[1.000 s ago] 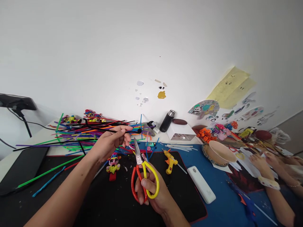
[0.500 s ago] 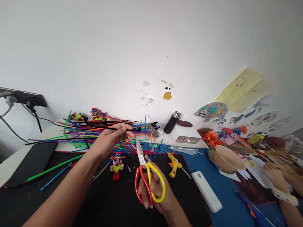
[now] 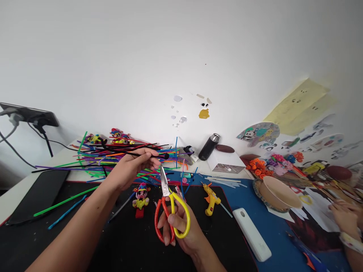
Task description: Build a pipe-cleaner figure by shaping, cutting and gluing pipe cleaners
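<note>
My left hand (image 3: 132, 168) is closed in a pinch on a black pipe cleaner (image 3: 166, 156), whose dark, thickened end sticks out to the right of the fingers. In my right hand (image 3: 185, 224) are scissors (image 3: 165, 186) with one red and one yellow handle. Their blades point up and look closed, with the tip just below the left fingertips. On the black mat, a small pipe-cleaner figure (image 3: 141, 198) with a blue and red hat and a red base lies between my forearms.
Many coloured pipe cleaners (image 3: 93, 160) are heaped along the wall. A yellow glue gun (image 3: 211, 200), a white oblong device (image 3: 252, 234) and a black flask (image 3: 209, 147) lie to the right. Another person's hands (image 3: 344, 215) are over paper at far right, past a bowl (image 3: 282, 192).
The scissors and my right hand have shifted a little left. The left hand keeps its pinch on the black pipe cleaner. The view has turned slightly left.
</note>
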`<state>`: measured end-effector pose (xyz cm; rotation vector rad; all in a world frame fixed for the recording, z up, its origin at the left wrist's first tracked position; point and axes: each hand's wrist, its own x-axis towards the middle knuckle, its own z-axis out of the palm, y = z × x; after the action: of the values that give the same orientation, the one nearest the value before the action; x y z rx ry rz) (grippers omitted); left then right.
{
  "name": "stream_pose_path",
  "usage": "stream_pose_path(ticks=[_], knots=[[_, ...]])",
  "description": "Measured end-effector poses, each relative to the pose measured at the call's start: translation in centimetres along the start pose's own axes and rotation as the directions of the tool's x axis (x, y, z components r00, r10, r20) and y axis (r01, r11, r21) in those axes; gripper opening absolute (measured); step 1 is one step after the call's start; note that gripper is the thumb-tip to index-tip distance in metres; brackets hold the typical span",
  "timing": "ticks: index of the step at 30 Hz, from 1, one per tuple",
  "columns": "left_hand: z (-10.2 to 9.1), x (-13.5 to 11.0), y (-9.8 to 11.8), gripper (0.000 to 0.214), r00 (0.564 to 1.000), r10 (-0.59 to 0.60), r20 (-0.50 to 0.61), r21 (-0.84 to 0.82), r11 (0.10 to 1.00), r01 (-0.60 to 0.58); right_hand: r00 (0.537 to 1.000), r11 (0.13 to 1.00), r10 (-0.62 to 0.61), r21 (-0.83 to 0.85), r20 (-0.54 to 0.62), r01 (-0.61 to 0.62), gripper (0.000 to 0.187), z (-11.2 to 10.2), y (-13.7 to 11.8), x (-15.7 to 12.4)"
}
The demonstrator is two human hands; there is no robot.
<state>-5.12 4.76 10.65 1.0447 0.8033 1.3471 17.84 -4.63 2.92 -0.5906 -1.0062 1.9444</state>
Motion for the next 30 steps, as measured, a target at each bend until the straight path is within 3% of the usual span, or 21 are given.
stream_pose_path(ticks=[6, 12, 17, 21, 24, 30], knots=[[0.8, 0.1, -1.0, 0.034, 0.989, -0.072, -0.127, -0.01, 0.997, 0.071, 0.999, 0.998, -0.042, 0.038, -0.018, 0.043, 0.06, 0.2, -0.2, 0.1], [1.6, -0.1, -0.9, 0.02, 0.982, -0.185, -0.046, -0.12, 0.977, 0.178, 0.999, 0.999, 0.0, 0.049, -0.032, 0.001, 0.065, 0.2, -0.1, 0.0], [1.8, -0.2, -0.8, 0.02, 0.986, -0.166, -0.01, -0.182, 0.97, 0.161, 0.997, 0.999, -0.02, 0.04, -0.08, 0.023, 0.065, -0.5, 0.6, 0.0], [2.2, -0.5, -1.0, 0.024, 0.988, -0.147, 0.043, -0.124, 0.981, 0.152, 0.999, 1.0, 0.028, 0.004, 0.019, -0.028, 0.076, -0.5, 1.1, 0.3], [2.1, -0.5, -1.0, 0.028, 0.993, -0.121, 0.011, -0.081, 0.989, 0.121, 0.998, 0.998, 0.029, -0.062, 0.059, -0.026, 0.075, -0.3, 1.1, 0.6], [0.4, 0.0, -0.5, 0.032, 0.998, -0.029, -0.047, -0.039, 0.999, 0.027, 1.0, 0.981, 0.009, -0.193, -0.01, -0.01, 0.068, -0.9, 0.4, 0.0]])
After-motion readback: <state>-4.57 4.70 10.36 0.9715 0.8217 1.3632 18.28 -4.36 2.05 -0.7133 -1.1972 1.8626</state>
